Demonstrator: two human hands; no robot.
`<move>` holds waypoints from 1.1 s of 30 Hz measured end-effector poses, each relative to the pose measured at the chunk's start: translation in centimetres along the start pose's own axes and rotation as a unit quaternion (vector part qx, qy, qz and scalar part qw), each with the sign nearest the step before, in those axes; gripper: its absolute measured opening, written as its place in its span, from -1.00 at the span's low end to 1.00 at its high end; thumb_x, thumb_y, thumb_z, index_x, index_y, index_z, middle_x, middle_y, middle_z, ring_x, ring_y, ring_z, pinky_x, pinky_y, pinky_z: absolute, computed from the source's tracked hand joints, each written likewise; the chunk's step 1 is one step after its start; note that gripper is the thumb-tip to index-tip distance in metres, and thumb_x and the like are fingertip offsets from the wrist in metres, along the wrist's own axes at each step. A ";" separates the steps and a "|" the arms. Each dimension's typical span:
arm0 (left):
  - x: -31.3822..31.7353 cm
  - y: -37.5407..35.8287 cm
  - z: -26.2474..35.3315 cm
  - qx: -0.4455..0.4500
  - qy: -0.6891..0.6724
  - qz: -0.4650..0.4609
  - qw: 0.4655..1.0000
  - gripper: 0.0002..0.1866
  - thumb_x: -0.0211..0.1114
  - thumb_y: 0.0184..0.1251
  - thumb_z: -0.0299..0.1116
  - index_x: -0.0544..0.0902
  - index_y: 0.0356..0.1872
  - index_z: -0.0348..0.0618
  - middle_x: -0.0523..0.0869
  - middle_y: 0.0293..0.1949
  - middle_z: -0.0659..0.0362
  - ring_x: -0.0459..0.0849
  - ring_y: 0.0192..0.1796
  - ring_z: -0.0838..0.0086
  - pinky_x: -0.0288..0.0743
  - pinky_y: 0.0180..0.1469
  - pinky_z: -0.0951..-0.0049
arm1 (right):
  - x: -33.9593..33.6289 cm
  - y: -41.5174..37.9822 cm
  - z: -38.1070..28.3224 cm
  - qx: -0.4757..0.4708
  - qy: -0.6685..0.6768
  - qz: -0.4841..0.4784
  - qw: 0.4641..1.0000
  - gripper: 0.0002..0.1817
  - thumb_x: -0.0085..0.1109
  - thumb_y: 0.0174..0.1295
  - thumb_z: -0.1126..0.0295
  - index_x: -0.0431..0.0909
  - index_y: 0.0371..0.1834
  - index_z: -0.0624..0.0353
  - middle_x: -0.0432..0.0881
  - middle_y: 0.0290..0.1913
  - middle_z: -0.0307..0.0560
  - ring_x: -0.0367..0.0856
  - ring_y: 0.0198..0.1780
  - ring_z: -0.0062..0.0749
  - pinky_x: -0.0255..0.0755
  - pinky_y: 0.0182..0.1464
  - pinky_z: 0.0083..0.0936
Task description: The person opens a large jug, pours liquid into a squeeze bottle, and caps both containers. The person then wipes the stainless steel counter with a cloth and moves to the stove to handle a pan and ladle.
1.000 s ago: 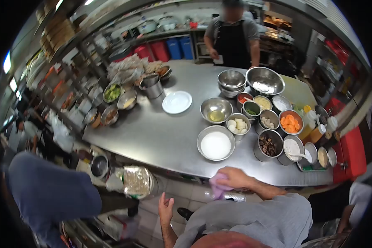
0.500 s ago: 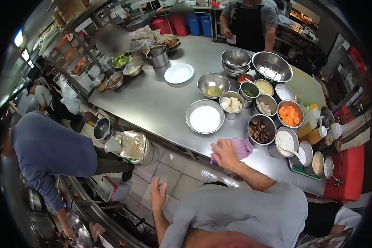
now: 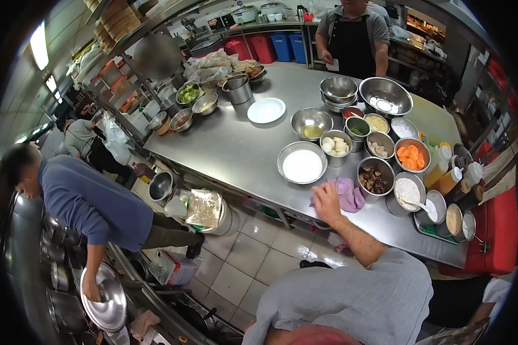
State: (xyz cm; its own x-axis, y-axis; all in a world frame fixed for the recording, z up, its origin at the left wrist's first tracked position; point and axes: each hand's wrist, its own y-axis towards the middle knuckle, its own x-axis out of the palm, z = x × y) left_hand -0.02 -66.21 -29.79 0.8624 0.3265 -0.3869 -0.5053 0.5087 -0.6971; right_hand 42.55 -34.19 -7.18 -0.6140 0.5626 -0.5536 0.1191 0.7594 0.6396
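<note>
My right hand (image 3: 327, 202) rests on the steel table (image 3: 242, 152) near its front edge, fingers on the left edge of a crumpled purple cloth (image 3: 349, 194). The cloth lies flat on the tabletop between a wide bowl of white contents (image 3: 302, 164) and a tin of dark mushrooms (image 3: 375, 180). My grey sleeve (image 3: 380, 287) runs down to the bottom of the frame. My left hand is out of sight.
Steel bowls of carrots (image 3: 410, 156), white cubes (image 3: 335, 145) and flour with a spoon (image 3: 407, 192) crowd the table's right side. A white plate (image 3: 266, 110) sits mid-table. A person in blue (image 3: 92, 201) bends at left holding a lid (image 3: 103, 299). An aproned person (image 3: 354, 37) stands opposite.
My right hand carried the purple cloth from the table's edge onto the tabletop beside the mushroom tin. My left hand dropped out of view. The person in blue picked up a lid.
</note>
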 end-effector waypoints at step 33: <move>-13.3 3.5 13.8 0.020 -0.571 0.152 0.807 -0.41 0.31 0.21 0.06 0.32 -0.02 -0.20 0.30 -0.04 0.14 0.45 0.06 0.18 0.43 -0.04 0.22 | 6.4 -7.3 -8.1 0.053 0.118 -0.491 0.861 -0.49 0.18 0.13 0.36 0.38 0.20 0.06 0.34 0.04 0.14 0.43 0.10 0.06 0.37 0.14 -0.21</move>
State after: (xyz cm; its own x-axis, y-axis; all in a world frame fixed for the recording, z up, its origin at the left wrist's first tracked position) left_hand -13.66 -57.77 -18.80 0.1198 0.9502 0.2876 -0.7081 0.2848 -0.6461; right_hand 31.42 -38.81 -11.02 -0.5991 -0.4416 -0.6679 -0.4859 0.8635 -0.1352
